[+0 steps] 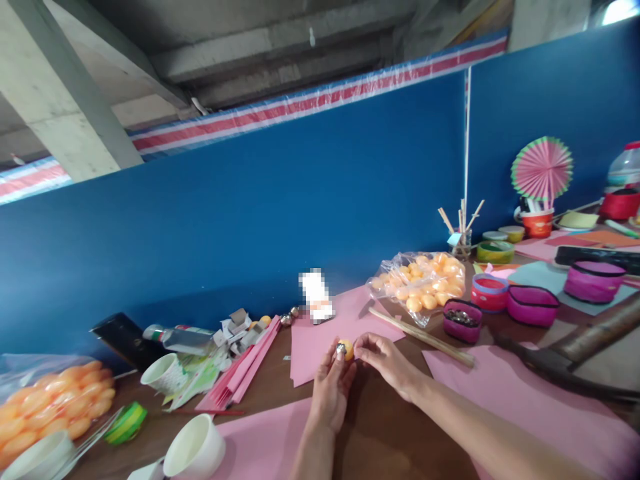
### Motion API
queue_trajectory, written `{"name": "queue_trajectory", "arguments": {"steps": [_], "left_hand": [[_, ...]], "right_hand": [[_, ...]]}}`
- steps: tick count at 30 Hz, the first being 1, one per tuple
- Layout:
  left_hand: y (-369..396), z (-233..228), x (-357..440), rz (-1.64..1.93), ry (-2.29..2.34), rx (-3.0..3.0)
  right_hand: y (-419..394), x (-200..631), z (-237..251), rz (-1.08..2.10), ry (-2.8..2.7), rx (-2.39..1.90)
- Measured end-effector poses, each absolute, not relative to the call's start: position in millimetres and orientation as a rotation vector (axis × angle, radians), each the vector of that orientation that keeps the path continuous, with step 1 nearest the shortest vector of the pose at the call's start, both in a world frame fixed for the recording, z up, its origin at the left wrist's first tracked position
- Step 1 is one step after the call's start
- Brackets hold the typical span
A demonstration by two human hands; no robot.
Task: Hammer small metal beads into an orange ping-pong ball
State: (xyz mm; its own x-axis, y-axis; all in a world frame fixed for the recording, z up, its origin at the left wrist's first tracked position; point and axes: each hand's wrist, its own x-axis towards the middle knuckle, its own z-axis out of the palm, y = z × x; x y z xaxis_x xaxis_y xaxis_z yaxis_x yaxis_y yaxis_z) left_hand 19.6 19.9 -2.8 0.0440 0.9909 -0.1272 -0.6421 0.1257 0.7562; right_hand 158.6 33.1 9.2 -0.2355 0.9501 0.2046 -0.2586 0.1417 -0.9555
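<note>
My left hand (332, 390) is closed around a small orange ball (349, 349), holding it between thumb and fingers above the brown table. A dark patch and a shiny silvery piece show on the ball's left side, by my thumb; the piece is too small to name. At the ball's right side, my right hand (387, 359) has its thumb and fingertips pinched together. Whatever lies in that pinch is too small to make out. Behind the hands, sheets of pink paper (313, 357) lie flat on the table.
A clear bag of orange balls (423, 283) sits beyond my right hand, with a wooden stick (425, 339) before it. Purple fabric containers (533, 305) and a hammer (560, 370) lie right. Leftward are a white cup (195, 448), folded pink strips (245, 373) and another ball bag (55, 400).
</note>
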Motion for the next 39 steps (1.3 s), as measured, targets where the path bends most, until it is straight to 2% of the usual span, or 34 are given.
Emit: {"name": "queue_trajectory", "arguments": {"steps": [16, 29, 39], "left_hand": [[20, 9, 23, 1.368, 0.81, 0.6], [23, 0, 21, 1.385, 0.758, 0.57], [24, -2, 16, 1.367, 0.733, 0.546]], "right_hand": [[34, 157, 7, 1.425, -1.277, -0.724], [31, 158, 12, 1.522, -1.287, -0.651], [34, 158, 7, 1.437, -1.226, -0.776]]}}
